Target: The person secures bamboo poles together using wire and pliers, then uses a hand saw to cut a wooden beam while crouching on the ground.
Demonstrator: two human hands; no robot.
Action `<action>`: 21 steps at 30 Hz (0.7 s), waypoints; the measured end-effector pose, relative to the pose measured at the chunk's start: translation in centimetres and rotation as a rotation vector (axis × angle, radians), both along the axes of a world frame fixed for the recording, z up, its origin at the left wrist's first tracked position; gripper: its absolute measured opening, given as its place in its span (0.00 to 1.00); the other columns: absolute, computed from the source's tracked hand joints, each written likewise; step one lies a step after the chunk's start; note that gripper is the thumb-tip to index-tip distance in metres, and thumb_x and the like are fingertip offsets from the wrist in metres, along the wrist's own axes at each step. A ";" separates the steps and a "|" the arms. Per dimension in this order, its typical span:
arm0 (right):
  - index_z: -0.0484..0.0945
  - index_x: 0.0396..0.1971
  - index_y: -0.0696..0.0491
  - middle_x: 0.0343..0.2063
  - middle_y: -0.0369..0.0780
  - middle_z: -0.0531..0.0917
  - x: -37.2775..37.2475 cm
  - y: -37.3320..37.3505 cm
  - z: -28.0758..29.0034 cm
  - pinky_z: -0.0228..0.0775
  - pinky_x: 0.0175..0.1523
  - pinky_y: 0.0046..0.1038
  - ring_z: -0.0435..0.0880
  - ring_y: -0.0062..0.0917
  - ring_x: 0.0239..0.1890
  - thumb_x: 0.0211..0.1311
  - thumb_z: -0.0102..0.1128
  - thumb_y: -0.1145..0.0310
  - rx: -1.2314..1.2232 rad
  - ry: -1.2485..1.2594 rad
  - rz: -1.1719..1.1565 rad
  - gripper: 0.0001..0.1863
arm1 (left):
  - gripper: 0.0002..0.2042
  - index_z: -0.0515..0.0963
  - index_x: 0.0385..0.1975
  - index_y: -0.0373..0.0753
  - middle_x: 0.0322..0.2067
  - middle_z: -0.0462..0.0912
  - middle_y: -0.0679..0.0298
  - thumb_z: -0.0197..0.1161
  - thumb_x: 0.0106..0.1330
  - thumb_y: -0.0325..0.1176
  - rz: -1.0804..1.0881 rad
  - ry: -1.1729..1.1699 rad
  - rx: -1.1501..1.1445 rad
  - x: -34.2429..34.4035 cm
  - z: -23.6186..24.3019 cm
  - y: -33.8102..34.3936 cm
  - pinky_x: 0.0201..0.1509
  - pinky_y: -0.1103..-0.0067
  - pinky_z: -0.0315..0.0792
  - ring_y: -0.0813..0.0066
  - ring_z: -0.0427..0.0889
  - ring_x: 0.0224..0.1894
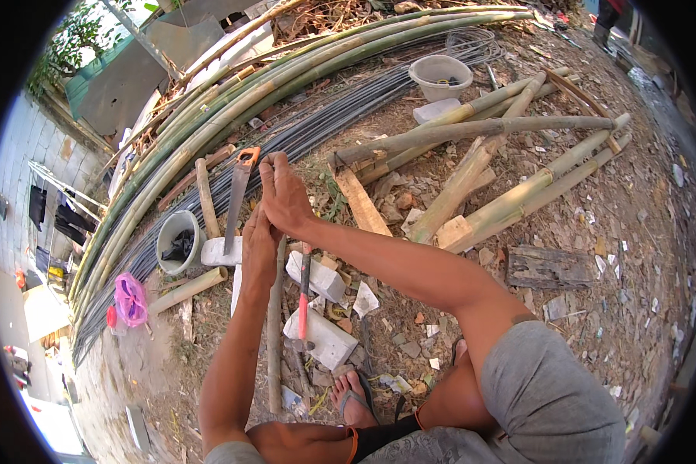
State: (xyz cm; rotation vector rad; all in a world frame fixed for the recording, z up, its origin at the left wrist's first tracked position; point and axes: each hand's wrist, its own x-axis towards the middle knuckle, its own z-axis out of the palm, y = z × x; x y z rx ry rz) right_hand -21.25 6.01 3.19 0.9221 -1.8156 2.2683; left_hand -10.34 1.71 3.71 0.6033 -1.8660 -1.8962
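Observation:
My two hands meet in front of me, pressed against each other. The right hand (pixel 288 198) has its fingers bent and closed over the top of the left hand (pixel 260 236), whose fingers are also drawn together. Whatever lies between them is hidden. Just left of them a handsaw (pixel 237 203) with an orange handle points its blade down at a pale block (pixel 218 252); a small gap shows between its handle and my right fingers. Below my hands lies a hammer (pixel 304 298) with a red and black handle, its head against a white block (pixel 329 338).
Bamboo poles (pixel 301 72) and dark metal rods (pixel 309 124) stretch across the back. A wooden frame of poles (pixel 472 130) lies at right. A bucket (pixel 179 242) stands left, another bucket (pixel 439 75) farther back. A pink plastic bag (pixel 130 299) sits left. Rubble covers the ground.

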 end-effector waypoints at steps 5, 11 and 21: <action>0.64 0.53 0.54 0.29 0.59 0.84 0.7 0.0 0.2 0.71 0.41 0.60 0.83 0.63 0.35 0.83 0.44 0.57 0.060 -0.035 0.059 0.15 | 0.23 0.73 0.68 0.39 0.50 0.87 0.66 0.57 0.82 0.47 0.075 0.038 0.079 0.3 -0.5 1.2 0.39 0.81 0.87 0.78 0.89 0.45; 0.64 0.49 0.56 0.39 0.57 0.82 1.8 0.8 1.1 0.71 0.48 0.56 0.82 0.61 0.44 0.81 0.47 0.63 0.068 -0.055 0.107 0.11 | 0.19 0.75 0.65 0.35 0.50 0.87 0.62 0.57 0.83 0.41 0.139 0.029 0.032 0.7 -0.5 0.5 0.41 0.78 0.88 0.75 0.90 0.44; 0.68 0.51 0.62 0.48 0.58 0.73 -1.3 1.0 1.7 0.70 0.58 0.50 0.78 0.57 0.51 0.82 0.47 0.61 0.039 -0.108 0.030 0.17 | 0.17 0.80 0.60 0.35 0.45 0.87 0.66 0.59 0.82 0.41 0.056 0.148 0.081 -0.6 -1.2 0.1 0.41 0.84 0.80 0.83 0.86 0.40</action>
